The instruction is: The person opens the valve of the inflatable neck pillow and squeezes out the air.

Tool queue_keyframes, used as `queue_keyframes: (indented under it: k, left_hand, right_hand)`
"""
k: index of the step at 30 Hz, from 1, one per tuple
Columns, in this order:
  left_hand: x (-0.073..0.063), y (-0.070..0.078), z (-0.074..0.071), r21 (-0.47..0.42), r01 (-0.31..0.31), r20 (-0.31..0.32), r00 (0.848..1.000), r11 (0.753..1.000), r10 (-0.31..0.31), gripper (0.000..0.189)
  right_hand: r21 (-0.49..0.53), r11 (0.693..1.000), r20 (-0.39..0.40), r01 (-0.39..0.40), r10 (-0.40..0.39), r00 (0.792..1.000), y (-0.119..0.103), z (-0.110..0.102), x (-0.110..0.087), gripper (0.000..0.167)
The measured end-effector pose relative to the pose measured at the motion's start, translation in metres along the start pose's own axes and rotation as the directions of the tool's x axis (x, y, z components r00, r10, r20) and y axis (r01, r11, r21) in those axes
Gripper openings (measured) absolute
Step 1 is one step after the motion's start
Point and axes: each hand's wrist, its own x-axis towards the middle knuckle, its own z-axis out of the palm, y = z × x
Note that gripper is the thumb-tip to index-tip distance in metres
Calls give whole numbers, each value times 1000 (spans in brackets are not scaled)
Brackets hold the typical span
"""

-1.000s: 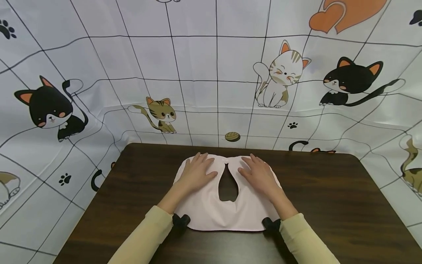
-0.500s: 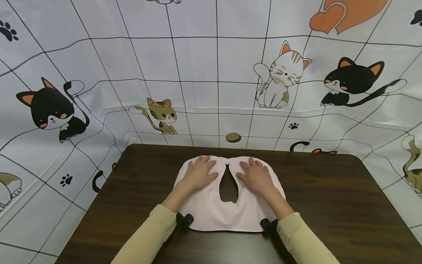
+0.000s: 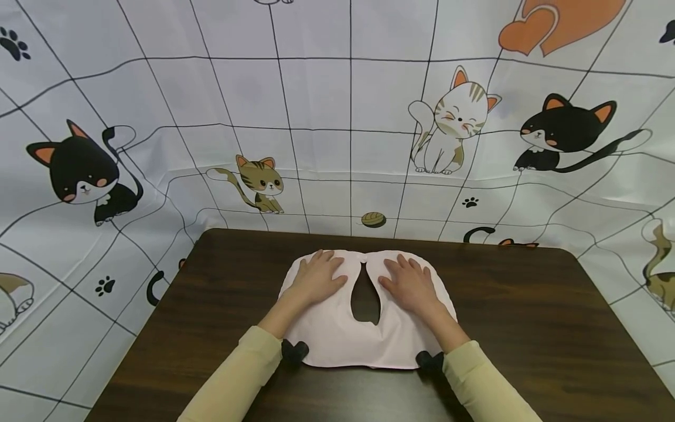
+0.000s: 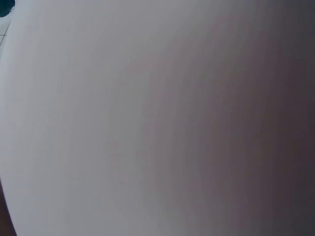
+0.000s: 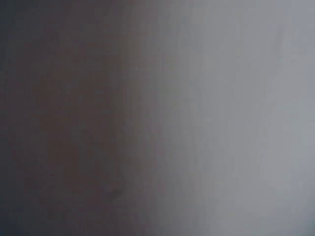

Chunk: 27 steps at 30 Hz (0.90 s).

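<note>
A pale pink bib [image 3: 343, 343], creased below its teardrop opening, its rounded top ends meeting, is spread on the dark bench [image 3: 532, 310]; its left side is touched by the left hand [image 3: 315, 281], its right by the right hand [image 3: 413, 286], fingers loosely spread.

We have room to pass over the tabletop [image 3: 527, 305] to the left or right of the pink cloth [image 3: 345, 346], and in front of it between the left sleeve [image 3: 234, 375] and right sleeve [image 3: 487, 381]. In our way, the left hand [image 3: 318, 278] and right hand [image 3: 412, 283] rest on it, 1 per half; the cat-print sheet [image 3: 321, 94] rises behind the far edge.
</note>
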Motion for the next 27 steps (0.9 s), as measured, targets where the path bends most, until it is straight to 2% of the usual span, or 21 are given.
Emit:
queue_keyframes:
  k: [6,13,18,22,27]
  left_hand:
    - [-1,0,-2,0,-11,5,1000,1000,11,53]
    - [-7,1,-11,6,-11,-3,1000,1000,11,57]
    - [-16,4,-19,28,-38,-54,998,999,40,62]
    - [-25,9,-24,44,-62,-113,991,997,66,61]
    - [-32,13,-26,79,-30,-165,985,996,43,59]
  right_hand:
    - [-2,1000,13,-12,12,1000,0,-3,-2,56]
    - [-5,1000,-16,-10,10,1000,-2,-12,-7,55]
    - [24,1000,-37,-10,10,999,-3,-19,-12,56]
    - [10,999,-62,33,-33,998,-3,-21,-17,57]
    - [-14,998,-86,66,-67,994,-3,-19,-22,56]
